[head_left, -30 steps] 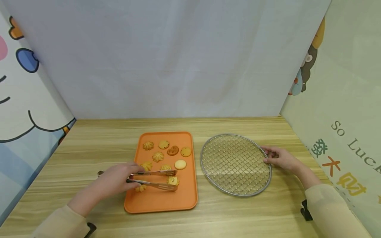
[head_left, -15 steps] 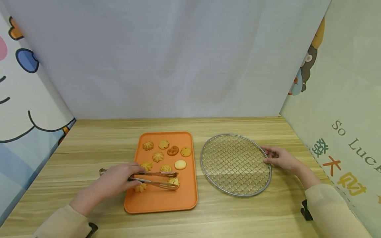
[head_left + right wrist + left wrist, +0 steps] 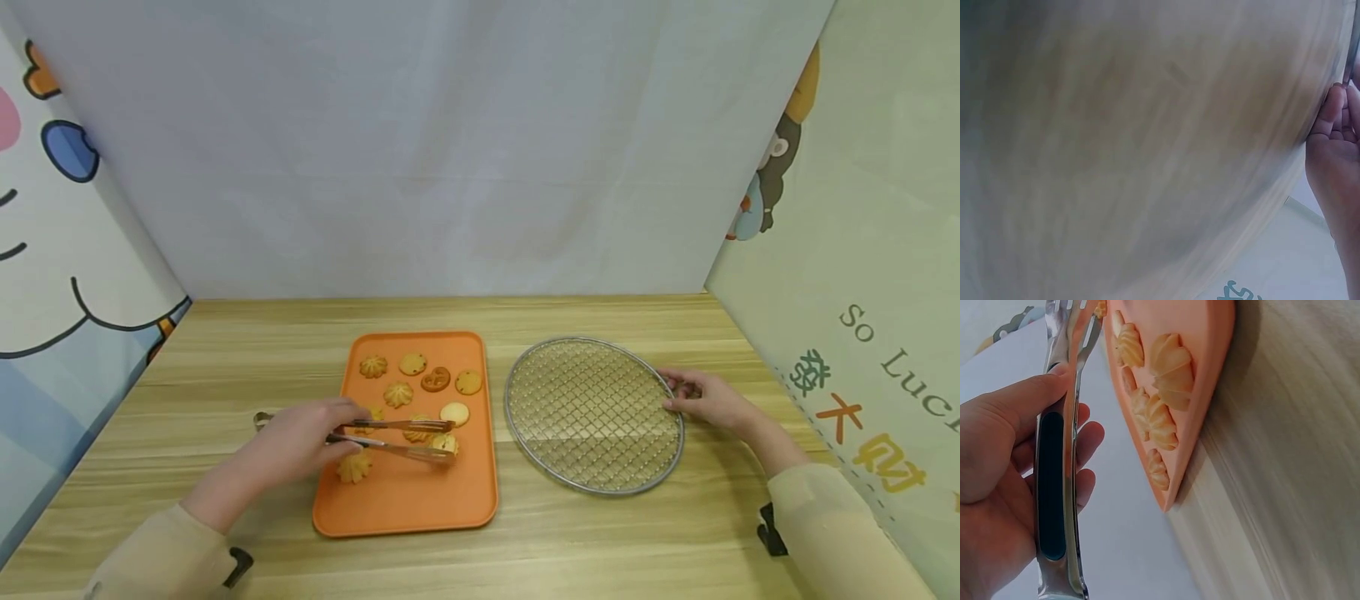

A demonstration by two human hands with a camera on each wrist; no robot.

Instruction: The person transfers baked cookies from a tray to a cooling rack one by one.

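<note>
My left hand grips a pair of metal tongs with dark handle inserts, thumb on one arm and fingers round the other. The tongs' slotted ends straddle a pale cookie over the orange tray; whether it is raised off the tray cannot be told. Around it on the tray lie several other cookies, among them a flower-shaped one, a plain round one and a brown pretzel-like one. My right hand pinches the right rim of a round wire rack beside the tray.
Tray and rack sit side by side on a wood-grain table. Behind it hangs a pale grey cloth. Printed panels stand at the left and right.
The tongs have moved slightly away from me and to the right, the cookie between their ends shifting along. Their ends stand a little closer together. The right hand and rack stayed put.
</note>
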